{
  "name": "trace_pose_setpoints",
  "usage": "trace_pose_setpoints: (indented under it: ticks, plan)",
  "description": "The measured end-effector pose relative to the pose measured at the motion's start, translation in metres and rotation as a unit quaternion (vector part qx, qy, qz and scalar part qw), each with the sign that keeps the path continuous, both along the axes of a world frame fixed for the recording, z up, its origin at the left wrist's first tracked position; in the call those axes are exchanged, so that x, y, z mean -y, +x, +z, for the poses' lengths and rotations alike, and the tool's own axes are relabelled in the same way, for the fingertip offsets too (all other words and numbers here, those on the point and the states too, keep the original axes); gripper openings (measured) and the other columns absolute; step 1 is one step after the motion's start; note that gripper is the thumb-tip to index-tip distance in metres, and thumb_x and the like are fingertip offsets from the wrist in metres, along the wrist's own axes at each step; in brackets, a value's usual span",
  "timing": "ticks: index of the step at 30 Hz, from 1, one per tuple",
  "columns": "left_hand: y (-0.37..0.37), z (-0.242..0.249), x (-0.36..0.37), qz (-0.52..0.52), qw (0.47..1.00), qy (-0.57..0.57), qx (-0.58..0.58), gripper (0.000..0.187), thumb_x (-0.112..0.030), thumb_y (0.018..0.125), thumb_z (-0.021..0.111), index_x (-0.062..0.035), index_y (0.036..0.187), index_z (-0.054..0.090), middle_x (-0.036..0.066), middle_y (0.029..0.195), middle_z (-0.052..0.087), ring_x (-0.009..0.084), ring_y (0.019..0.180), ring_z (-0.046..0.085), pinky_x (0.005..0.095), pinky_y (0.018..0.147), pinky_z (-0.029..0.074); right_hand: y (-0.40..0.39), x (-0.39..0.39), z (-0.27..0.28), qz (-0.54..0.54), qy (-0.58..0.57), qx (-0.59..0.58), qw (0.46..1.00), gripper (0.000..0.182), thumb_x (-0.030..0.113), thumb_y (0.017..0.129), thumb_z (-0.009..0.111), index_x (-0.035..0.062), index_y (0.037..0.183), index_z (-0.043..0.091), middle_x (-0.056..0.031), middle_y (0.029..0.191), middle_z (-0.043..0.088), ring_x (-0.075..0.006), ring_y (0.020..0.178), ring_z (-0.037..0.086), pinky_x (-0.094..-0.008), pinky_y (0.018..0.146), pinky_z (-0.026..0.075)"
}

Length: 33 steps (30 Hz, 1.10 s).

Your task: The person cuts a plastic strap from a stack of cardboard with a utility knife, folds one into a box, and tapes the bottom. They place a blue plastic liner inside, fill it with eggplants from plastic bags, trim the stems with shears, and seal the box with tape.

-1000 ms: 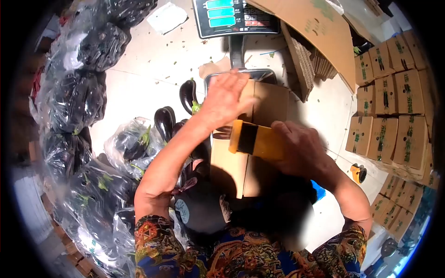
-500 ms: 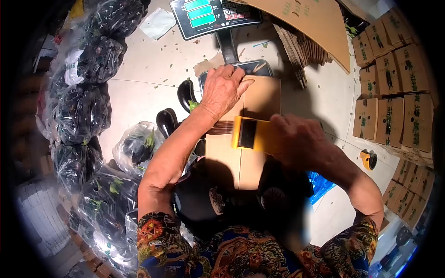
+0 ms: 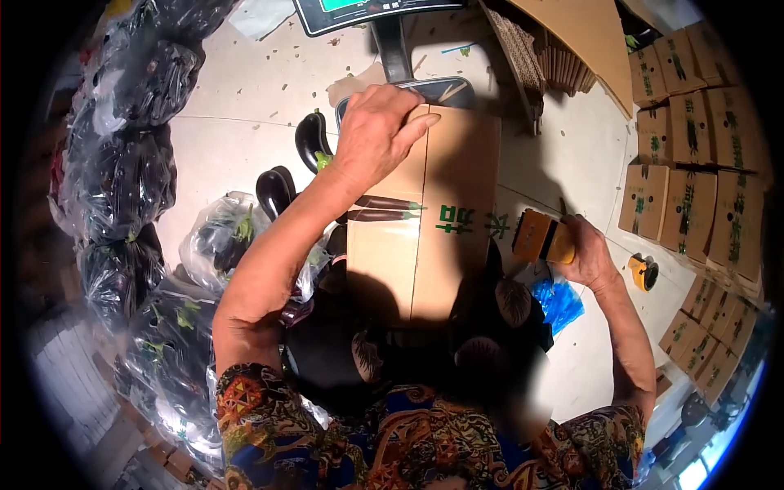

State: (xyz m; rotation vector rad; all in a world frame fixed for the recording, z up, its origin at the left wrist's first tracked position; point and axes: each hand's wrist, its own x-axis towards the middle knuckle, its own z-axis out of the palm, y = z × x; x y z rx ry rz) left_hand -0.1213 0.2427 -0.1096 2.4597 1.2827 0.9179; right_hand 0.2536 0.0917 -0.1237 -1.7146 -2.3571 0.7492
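Note:
A closed cardboard box (image 3: 457,171) with green characters and a printed eggplant lies lengthwise before me, its top flaps meeting at a middle seam. My left hand (image 3: 384,131) presses on the far end of the box, fingers bent over the edge and thumb near the seam. Out to the right of the box, my right hand (image 3: 590,253) is wrapped round a yellow and black tape dispenser (image 3: 543,237), which is apart from the box. Left of the box, two dark eggplants (image 3: 311,140) lie on the floor.
A scale display (image 3: 367,10) stands beyond the box. Plastic bags of eggplants (image 3: 131,180) line the left side. Stacked cartons (image 3: 690,175) are at the right, flat cardboard (image 3: 572,37) at the back. A yellow roll-shaped object (image 3: 643,272) and blue plastic (image 3: 559,306) lie on the floor.
My right hand has moved right with the tape dispenser, off the box, uncovering the green characters. My left hand stays on the far end. The view has shifted slightly.

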Motion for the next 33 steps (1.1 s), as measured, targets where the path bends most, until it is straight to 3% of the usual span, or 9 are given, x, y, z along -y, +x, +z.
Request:
trace_pose_setpoints:
  ticks: [4,7,8,16,20,24,27,31,33]
  plan:
    - [-0.032,-0.009,0.035,0.185,0.928,-0.193,0.259,0.036,-0.028,0.096,0.054,-0.0046,0.123,0.059,0.012,0.120,0.062,0.0242,0.106,0.060,0.0356,0.094,0.046,-0.029,-0.013,-0.033,-0.002,-0.050,-0.023,0.998,0.058,0.015,0.060,0.077,0.0025,0.112,0.052,-0.0191,0.101,0.059,-0.0400,0.096,0.059,-0.0440,0.081,0.051]
    - [-0.050,-0.054,0.068,0.228,0.508,-0.612,0.561,0.051,-0.043,0.100,0.043,-0.0053,0.134,0.049,0.008,0.129,0.057,0.0219,0.109,0.058,0.0349,0.095,0.046,-0.060,-0.026,-0.040,0.046,0.012,-0.099,0.994,0.060,0.007,0.060,0.079,0.0041,0.111,0.048,-0.0189,0.099,0.057,-0.0415,0.093,0.057,-0.0450,0.080,0.050]
    - [-0.050,-0.066,0.076,0.213,0.457,-0.635,0.585,0.052,-0.044,0.100,0.043,-0.0052,0.134,0.049,0.008,0.129,0.056,0.0220,0.110,0.058,0.0350,0.095,0.045,-0.056,-0.027,-0.048,0.034,0.021,-0.093,0.995,0.061,0.008,0.059,0.080,0.0040,0.111,0.048,-0.0189,0.099,0.057,-0.0417,0.093,0.057,-0.0451,0.080,0.050]
    - [-0.029,-0.093,0.084,0.141,0.356,-0.668,0.638,0.065,-0.054,0.098,0.039,-0.0046,0.140,0.042,0.011,0.135,0.052,0.0227,0.118,0.053,0.0356,0.101,0.042,-0.050,-0.001,0.023,-0.046,-0.030,-0.035,0.998,0.060,0.013,0.059,0.082,0.0030,0.109,0.051,-0.0188,0.097,0.059,-0.0425,0.089,0.059,-0.0469,0.077,0.051]
    - [-0.051,-0.106,0.076,0.108,0.360,-0.662,0.648,0.071,-0.059,0.096,0.038,-0.0043,0.142,0.039,0.012,0.138,0.050,0.0231,0.122,0.050,0.0359,0.103,0.041,-0.100,-0.021,0.090,-0.002,0.000,0.033,0.999,0.051,0.015,0.063,0.080,0.0009,0.103,0.051,-0.0203,0.091,0.060,-0.0404,0.084,0.061,-0.0450,0.072,0.052]
    - [-0.095,-0.092,0.067,0.130,0.450,-0.644,0.605,0.077,-0.063,0.095,0.036,-0.0040,0.145,0.035,0.013,0.141,0.047,0.0235,0.126,0.048,0.0363,0.106,0.039,-0.153,-0.039,0.099,0.022,0.001,0.029,0.999,0.047,0.019,0.066,0.080,0.0015,0.097,0.048,-0.0213,0.086,0.061,-0.0404,0.079,0.063,-0.0473,0.066,0.051]
    - [-0.121,-0.092,0.067,0.094,0.574,-0.594,0.556,0.082,-0.067,0.094,0.035,-0.0037,0.147,0.033,0.013,0.143,0.046,0.0238,0.129,0.046,0.0365,0.108,0.038,-0.190,-0.059,0.100,0.050,-0.012,-0.002,0.999,0.046,0.016,0.064,0.079,-0.0005,0.097,0.050,-0.0208,0.083,0.063,-0.0392,0.075,0.066,-0.0443,0.064,0.053]
    - [-0.086,0.000,0.071,0.132,0.797,-0.491,0.326,0.069,-0.055,0.099,0.035,-0.0075,0.150,0.029,0.014,0.146,0.041,0.0260,0.133,0.041,0.0350,0.110,0.033,-0.233,-0.081,0.091,0.126,0.027,-0.012,0.992,0.046,0.018,0.065,0.077,-0.0037,0.097,0.051,-0.0221,0.081,0.064,-0.0352,0.072,0.067,-0.0406,0.060,0.053]
    - [-0.095,-0.003,0.060,0.151,0.822,-0.501,0.225,0.076,-0.061,0.095,0.039,-0.0081,0.149,0.031,0.016,0.143,0.046,0.0279,0.132,0.043,0.0347,0.110,0.032,-0.245,-0.085,0.083,0.154,0.059,-0.034,0.986,0.046,0.018,0.065,0.077,-0.0043,0.097,0.052,-0.0217,0.080,0.064,-0.0339,0.072,0.068,-0.0400,0.061,0.053]
